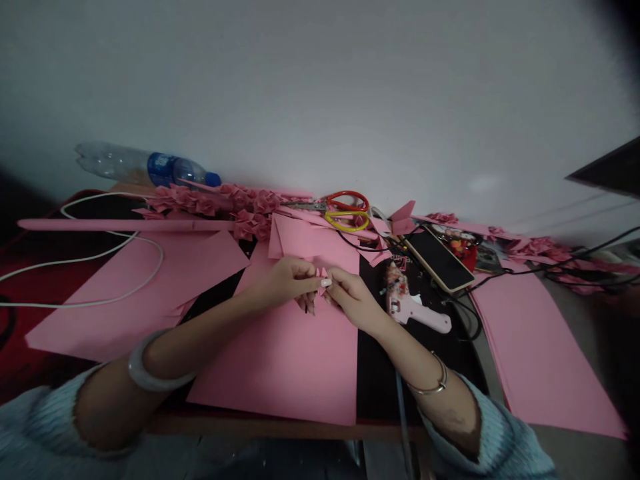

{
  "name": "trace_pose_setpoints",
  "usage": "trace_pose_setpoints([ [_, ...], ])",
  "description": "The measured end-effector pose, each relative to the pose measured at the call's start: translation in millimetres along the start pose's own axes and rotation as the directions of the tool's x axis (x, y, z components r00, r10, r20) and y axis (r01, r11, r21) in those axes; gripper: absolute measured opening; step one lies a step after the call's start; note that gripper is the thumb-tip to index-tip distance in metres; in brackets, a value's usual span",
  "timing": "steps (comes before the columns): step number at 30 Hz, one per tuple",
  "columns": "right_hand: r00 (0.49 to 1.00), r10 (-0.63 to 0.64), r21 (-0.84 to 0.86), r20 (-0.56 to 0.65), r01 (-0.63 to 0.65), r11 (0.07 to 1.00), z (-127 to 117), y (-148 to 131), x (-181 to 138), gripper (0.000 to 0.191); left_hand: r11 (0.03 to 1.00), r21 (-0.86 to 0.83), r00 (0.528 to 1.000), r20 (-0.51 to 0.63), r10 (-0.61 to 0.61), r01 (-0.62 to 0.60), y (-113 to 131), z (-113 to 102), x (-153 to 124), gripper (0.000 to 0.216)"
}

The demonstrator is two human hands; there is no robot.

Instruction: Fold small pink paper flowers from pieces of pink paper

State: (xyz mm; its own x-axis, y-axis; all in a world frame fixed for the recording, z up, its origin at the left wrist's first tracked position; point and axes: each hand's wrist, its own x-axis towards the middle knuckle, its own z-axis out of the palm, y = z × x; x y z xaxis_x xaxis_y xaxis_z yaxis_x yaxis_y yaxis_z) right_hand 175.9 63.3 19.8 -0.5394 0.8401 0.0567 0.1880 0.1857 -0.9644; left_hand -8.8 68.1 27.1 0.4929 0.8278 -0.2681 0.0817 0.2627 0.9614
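Observation:
Between my fingertips is a small folded piece of pink paper (321, 273), partly hidden by the fingers. My left hand (293, 280) pinches it from the left, thumb on top. From the right, my right hand (353, 293) grips the same piece, the two hands touching or nearly so. Both hands are above a large pink paper sheet (280, 360) in the middle of the dark table. A smaller folded pink sheet (310, 240) lies just behind them. To the right of my right hand rests a pink glue gun (417, 312).
Scissors (345, 212) with red and yellow handles lie among folded paper flowers (253, 207) along the wall. A plastic bottle (130, 163) lies at the back left. A phone (440, 259) sits right, near black cables (525, 271). A white cord (155, 267) crosses the left sheets.

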Motion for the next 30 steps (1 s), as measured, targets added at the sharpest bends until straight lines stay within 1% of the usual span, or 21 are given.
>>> trace_pose_setpoints([
  [3,0.999,0.034,0.077,0.011,-0.035,0.996,-0.2,1.5,0.2,0.023,1.000,-0.020,1.000,0.018,0.008,-0.008,0.9,-0.9,-0.5,0.025],
  [9,0.997,0.077,0.211,0.027,-0.081,0.974,0.3,0.7,0.2,0.022,0.998,-0.025,0.993,0.102,0.054,-0.052,6.1,-3.5,-1.4,0.033],
  [15,0.996,0.078,0.266,0.046,-0.087,0.960,-0.4,-0.7,0.0,0.024,0.996,-0.064,0.988,0.141,0.070,-0.061,3.2,-6.5,-0.1,0.029],
  [19,0.997,0.067,0.250,0.047,-0.077,0.965,-0.7,0.3,-0.8,0.026,0.994,-0.085,0.986,0.144,0.081,-0.069,-0.5,-6.8,0.5,0.026],
  [24,0.998,0.048,0.196,0.036,-0.054,0.979,0.5,0.5,-1.6,0.025,0.990,-0.103,0.990,0.093,0.107,-0.097,-1.7,-4.5,-1.5,0.027],
  [27,0.999,0.051,0.152,0.014,-0.053,0.987,1.6,-0.9,-1.9,0.024,0.990,-0.063,0.989,0.062,0.133,-0.129,0.0,-2.0,-2.6,0.027],
  [30,0.999,0.034,0.092,-0.034,-0.031,0.995,2.4,-1.2,-2.4,0.031,0.985,-0.020,0.985,0.032,0.170,-0.170,0.6,0.8,-3.0,0.028],
])
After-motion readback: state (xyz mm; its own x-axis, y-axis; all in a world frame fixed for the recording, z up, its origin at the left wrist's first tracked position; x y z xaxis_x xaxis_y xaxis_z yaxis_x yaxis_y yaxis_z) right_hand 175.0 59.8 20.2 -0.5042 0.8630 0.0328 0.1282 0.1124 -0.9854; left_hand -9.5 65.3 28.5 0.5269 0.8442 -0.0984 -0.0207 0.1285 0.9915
